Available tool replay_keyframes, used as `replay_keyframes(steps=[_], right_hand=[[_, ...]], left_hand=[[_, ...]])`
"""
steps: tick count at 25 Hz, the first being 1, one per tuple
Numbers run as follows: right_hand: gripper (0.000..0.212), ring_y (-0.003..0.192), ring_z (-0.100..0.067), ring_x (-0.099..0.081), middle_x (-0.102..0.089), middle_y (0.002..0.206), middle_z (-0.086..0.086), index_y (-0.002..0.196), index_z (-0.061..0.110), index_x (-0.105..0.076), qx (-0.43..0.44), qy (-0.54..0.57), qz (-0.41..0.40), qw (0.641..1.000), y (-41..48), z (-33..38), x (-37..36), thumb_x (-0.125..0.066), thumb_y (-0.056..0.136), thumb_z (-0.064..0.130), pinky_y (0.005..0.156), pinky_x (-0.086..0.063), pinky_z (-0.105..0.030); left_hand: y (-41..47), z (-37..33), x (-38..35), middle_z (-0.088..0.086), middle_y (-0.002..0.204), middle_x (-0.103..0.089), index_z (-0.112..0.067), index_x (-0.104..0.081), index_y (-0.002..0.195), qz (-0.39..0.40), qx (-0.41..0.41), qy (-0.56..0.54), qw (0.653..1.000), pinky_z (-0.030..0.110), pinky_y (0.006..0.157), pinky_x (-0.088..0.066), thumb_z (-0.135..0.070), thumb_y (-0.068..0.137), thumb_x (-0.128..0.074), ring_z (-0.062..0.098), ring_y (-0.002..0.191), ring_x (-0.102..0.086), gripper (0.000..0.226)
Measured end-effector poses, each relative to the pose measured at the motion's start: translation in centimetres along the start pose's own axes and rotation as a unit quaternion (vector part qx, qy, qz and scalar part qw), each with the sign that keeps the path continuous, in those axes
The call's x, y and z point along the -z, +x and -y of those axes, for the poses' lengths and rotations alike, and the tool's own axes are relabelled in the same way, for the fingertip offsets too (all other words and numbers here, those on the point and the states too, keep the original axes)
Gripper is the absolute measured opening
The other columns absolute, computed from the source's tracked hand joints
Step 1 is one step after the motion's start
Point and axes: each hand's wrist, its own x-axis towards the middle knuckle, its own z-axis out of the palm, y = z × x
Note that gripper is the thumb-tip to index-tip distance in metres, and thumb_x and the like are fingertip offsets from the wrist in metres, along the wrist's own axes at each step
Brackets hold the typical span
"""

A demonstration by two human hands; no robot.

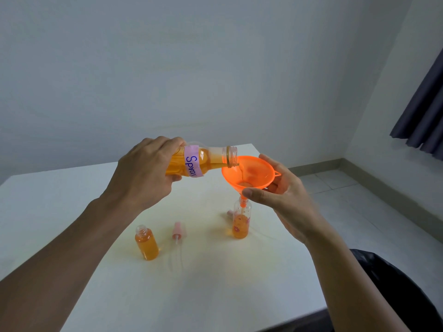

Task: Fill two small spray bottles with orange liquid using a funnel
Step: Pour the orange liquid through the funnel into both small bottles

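My left hand (146,171) grips a clear bottle of orange liquid (203,161) with a purple "Spray" label, tipped on its side with its open mouth over the orange funnel (249,172). Liquid runs into the funnel. My right hand (282,197) holds the funnel by its rim and neck. The funnel's spout sits in a small flowered spray bottle (241,221), about half full of orange liquid. A second small bottle (146,243), uncapped and nearly full, stands at the left on the white table (72,200).
A pink spray pump head with its tube (177,234) lies between the two small bottles. Another pink cap (230,213) shows just behind the flowered bottle. Tiled floor and a dark curtain (422,111) are at the right, a dark object (388,283) at my lower right.
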Motion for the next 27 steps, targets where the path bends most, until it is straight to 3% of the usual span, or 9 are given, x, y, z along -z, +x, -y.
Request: replay_keyframes(steps=[27], right_hand=[[0.106, 0.114, -0.018, -0.072, -0.066, 0.133, -0.005, 0.151, 0.027, -0.044, -0.003, -0.003, -0.001, 1.000, 0.05, 0.13, 0.06, -0.095, 0.058, 0.022, 0.095, -0.058, -0.036]], left_hand=[[0.02, 0.27, 0.21, 0.004, 0.115, -0.065, -0.018, -0.054, 0.131, 0.000, -0.003, 0.008, 1.000, 0.037, 0.069, -0.048, -0.021, 0.070, -0.088, 0.030, 0.102, -0.059, 0.070]])
